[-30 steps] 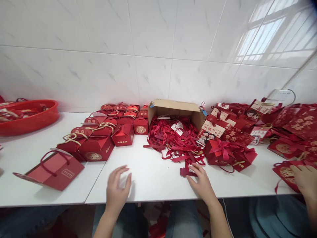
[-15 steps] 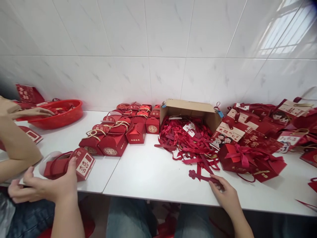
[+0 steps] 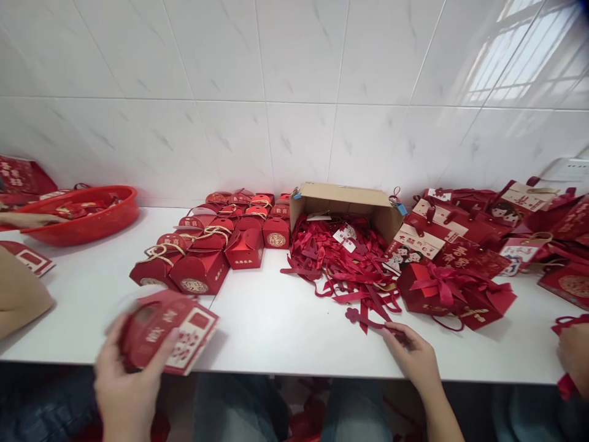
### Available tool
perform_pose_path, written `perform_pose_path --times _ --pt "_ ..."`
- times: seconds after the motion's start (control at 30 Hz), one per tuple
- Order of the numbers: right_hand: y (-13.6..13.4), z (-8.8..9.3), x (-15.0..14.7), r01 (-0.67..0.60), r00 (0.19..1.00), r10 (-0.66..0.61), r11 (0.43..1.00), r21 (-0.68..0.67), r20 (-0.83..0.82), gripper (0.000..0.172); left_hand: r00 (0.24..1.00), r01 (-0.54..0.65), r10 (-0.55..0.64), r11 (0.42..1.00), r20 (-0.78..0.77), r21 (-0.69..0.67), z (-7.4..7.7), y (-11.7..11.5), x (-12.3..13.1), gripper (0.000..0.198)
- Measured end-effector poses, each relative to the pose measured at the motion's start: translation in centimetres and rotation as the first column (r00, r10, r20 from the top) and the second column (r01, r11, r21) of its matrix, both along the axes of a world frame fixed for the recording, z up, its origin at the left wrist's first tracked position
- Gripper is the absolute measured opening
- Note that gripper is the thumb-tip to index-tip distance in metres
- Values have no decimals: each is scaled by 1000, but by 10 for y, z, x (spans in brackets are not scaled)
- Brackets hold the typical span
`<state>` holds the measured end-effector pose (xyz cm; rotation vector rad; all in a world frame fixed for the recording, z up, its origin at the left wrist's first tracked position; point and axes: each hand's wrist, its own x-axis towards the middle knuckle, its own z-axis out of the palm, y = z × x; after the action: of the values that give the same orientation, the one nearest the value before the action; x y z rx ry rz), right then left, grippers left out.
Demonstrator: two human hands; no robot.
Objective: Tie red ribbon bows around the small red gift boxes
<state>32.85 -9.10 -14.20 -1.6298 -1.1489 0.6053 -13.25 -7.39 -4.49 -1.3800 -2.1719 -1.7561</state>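
1. The left hand's (image 3: 129,383) thumb lies along the near side of one red box (image 3: 186,328), its fingers curled around the left side, gripping it; the hand is blurred and reaches upward from the lower left
2. The right hand (image 3: 411,353) comes in from the lower right, wrist bent inward, thumb and fingers pinching the end of one dark red strap (image 3: 368,321), whose flower-shaped tip points left, near the table's front edge
3. The red box is tilted at the front edge of the white table (image 3: 285,331); whether it touches the surface I cannot tell
4. Beyond the strap, one pile of red ribbons (image 3: 331,258) spills from one carton (image 3: 340,193) with two blue clips
5. Just right of the pile sit two boxes with bows (image 3: 460,298), printed bags behind them
6. Left of the carton stand closed boxes (image 3: 200,273), four at the front countable, the rest overlapping
7. Farther left is one red basin (image 3: 92,230), with another person's hand (image 3: 37,219) at it; one more hand (image 3: 575,350) shows at the right edge
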Motion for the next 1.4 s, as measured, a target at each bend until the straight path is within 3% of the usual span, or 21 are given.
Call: perform_pose_path --times 0.07,0.13,0.3,0.43,0.5,0.63,0.77,0.83,0.9,1.0,1.07,1.13,1.23,1.33,1.4 --pt "0 0 2 -4 997 5 1000 18 -72 33 957 283 -282 959 65 -12 -7 -2 31 75" --pt "-3 1 3 -13 994 17 999 31 -112 32 890 446 -435 893 139 -64 -17 1 61 71" --pt "-10 13 0 -65 978 75 996 57 -193 27 804 573 -545 817 236 -64 -35 12 113 51" --pt "-5 29 -10 -76 961 102 991 111 -257 25 736 668 -656 744 166 -22 -35 12 122 44" --pt "3 42 -16 -66 960 104 987 148 -261 25 721 687 -679 727 137 -8 -37 10 118 41" --pt "30 77 -34 -59 943 143 961 271 -299 27 810 584 -585 797 45 -153 -51 8 102 37" --pt "58 107 -57 -356 877 441 864 357 -192 60 879 424 -465 864 -106 -270 -67 8 83 15" --pt "69 108 -64 -409 885 456 857 313 -91 71 885 390 -437 884 -158 -258 -69 7 77 9" --pt "75 98 -66 -373 924 383 893 254 9 69 908 346 -385 912 -164 -221 -65 6 74 9" --pt "77 71 -59 -349 926 315 924 157 208 44 940 326 -334 940 -75 -100 -48 2 78 7" --pt "75 53 -53 -359 886 313 930 79 343 31 910 412 -412 911 -40 -6 -32 0 86 6" --pt "72 38 -49 -339 850 302 941 8 432 30 835 546 -541 836 -101 44 -14 0 97 14" --pt "69 27 -49 -296 825 289 953 -64 487 31 685 693 -671 720 -282 -29 7 6 116 32" --pt "68 25 -51 -304 821 305 949 -82 483 23 590 699 -701 692 -401 -182 15 15 130 41" --pt "68 27 -51 -306 840 293 951 -47 456 21 564 676 -705 694 -431 -249 15 20 135 38"
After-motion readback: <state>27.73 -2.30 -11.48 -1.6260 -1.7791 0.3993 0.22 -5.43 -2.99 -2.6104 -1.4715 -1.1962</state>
